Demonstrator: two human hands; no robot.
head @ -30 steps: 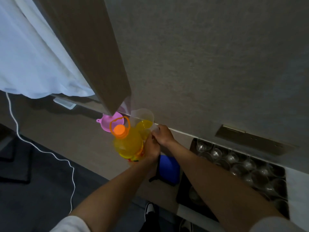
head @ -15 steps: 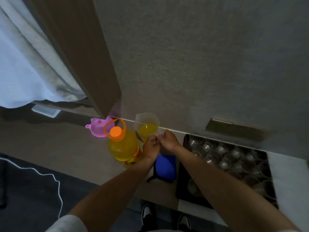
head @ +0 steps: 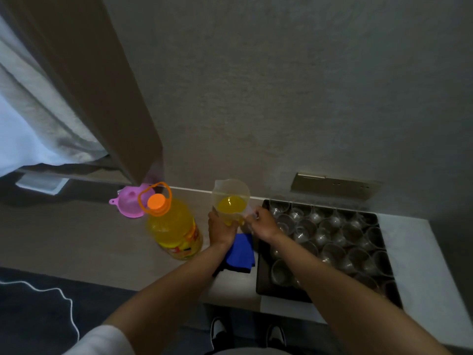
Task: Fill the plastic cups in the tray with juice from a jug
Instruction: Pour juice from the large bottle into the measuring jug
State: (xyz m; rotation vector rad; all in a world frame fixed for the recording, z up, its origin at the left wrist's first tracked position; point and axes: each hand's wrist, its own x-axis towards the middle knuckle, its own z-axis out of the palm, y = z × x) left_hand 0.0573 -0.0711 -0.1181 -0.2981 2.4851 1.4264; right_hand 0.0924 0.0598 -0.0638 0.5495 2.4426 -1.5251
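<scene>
Both hands hold the jug (head: 231, 201) of juice: left hand (head: 220, 228) wraps its near side, right hand (head: 261, 222) grips its handle beside the tray (head: 262, 278) of cups (head: 330, 234).

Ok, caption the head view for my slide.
Both hands, left and right, hold the juice jug beside the tray of empty cups.

Nothing here can be read from where I stand. The big juice bottle (head: 174, 226) with the orange cap carries a red and yellow label low on its side — there are pale marks on it that look like lettering, but they are too blurred to make out a word or a brand. The clear measuring jug (head: 230, 201) shows no legible scale marks or numbers either — too dim.
</scene>
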